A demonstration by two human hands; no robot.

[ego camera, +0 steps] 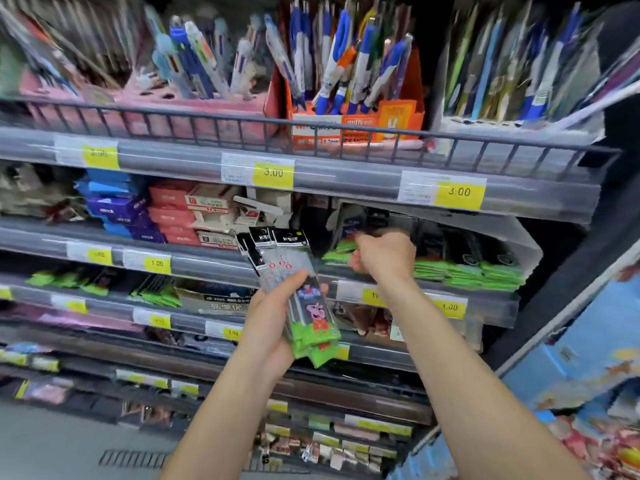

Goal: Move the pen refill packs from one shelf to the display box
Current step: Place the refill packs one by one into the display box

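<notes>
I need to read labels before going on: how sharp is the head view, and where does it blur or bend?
Head view: motion blur smears the top-shelf pens and the frame edges; the middle 3.00 price tag reads clearly; the refill packs held by the left hand are fairly sharp; the right hand is slightly soft; the wide lens bows the shelf rails.

Tiered shop shelves [311,181] with yellow price labels [273,174] fill the view above and around the hands (grey floor [52,445] lower left, dim overall).
</notes>
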